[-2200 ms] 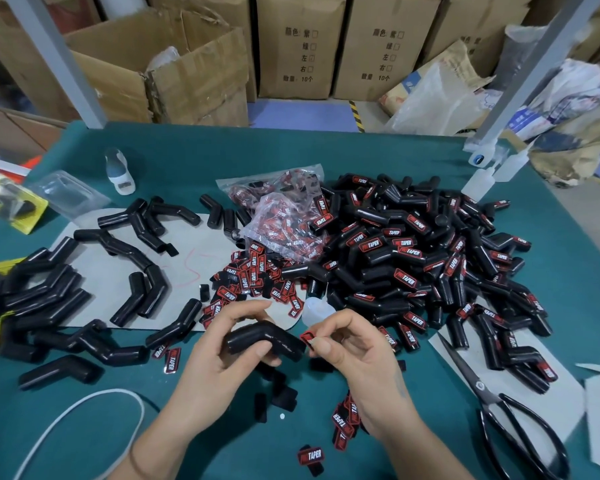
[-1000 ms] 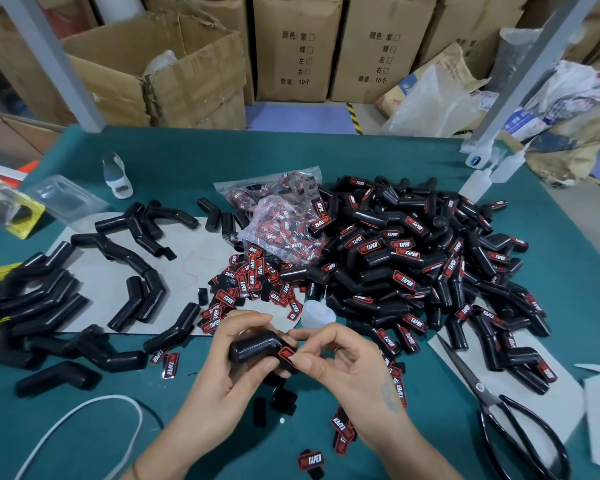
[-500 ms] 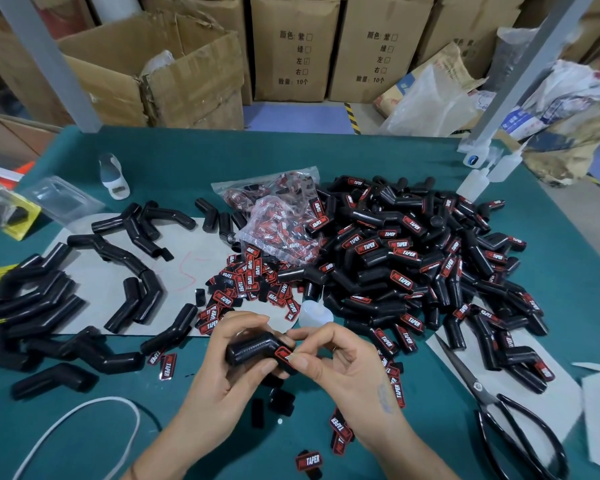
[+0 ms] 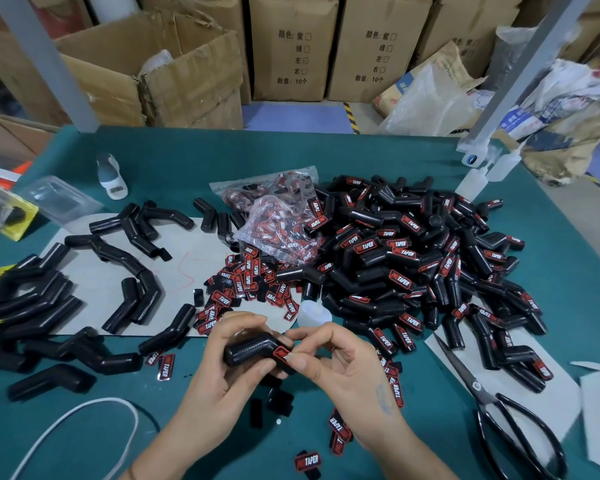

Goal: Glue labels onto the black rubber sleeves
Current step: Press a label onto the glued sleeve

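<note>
My left hand [image 4: 222,368] grips a bent black rubber sleeve [image 4: 248,348] just above the green table near its front edge. A red and black label [image 4: 280,353] lies on the sleeve's right end. My right hand [image 4: 340,362] pinches that end, with thumb and fingertips pressing on the label. Loose labels [image 4: 246,278] lie in a heap behind my hands. Plain sleeves [image 4: 32,303] lie to the left, and a large pile of labelled sleeves [image 4: 413,265] fills the right.
Black scissors [image 4: 499,410] lie at the front right. A small white glue bottle [image 4: 312,311] stands just behind my hands. A clear bag of labels [image 4: 274,220] sits mid-table, grey card [image 4: 94,271] lies under the plain sleeves, and a white cord [image 4: 66,417] loops at front left.
My right hand brought the label to the sleeve's right end and now presses it down. My left hand has turned the sleeve slightly while holding it.
</note>
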`<action>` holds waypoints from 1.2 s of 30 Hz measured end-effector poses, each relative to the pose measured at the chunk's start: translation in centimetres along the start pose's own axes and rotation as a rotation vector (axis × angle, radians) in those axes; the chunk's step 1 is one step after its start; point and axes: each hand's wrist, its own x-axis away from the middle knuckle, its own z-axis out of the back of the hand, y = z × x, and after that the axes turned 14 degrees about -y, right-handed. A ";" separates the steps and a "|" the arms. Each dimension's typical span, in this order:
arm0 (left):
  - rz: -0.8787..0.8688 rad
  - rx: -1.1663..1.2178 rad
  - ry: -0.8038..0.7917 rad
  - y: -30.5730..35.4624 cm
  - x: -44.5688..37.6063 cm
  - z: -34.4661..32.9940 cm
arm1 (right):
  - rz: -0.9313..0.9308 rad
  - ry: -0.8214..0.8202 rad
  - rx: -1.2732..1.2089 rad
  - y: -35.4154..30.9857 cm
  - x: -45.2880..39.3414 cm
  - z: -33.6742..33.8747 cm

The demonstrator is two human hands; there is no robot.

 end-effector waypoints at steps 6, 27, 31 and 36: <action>0.007 0.021 0.019 0.5 -0.1 -0.3 | -0.012 0.010 -0.011 -0.1 0.1 0.0; -0.032 0.062 0.122 0.7 -0.4 -1.1 | -0.004 0.026 -0.007 -0.2 0.2 -0.4; -0.054 0.046 0.131 0.9 -0.6 -1.3 | -0.001 0.029 0.009 -0.2 0.2 -0.4; -0.090 0.039 0.132 1.5 -0.9 -1.4 | -0.001 0.038 0.019 -0.2 0.2 -0.4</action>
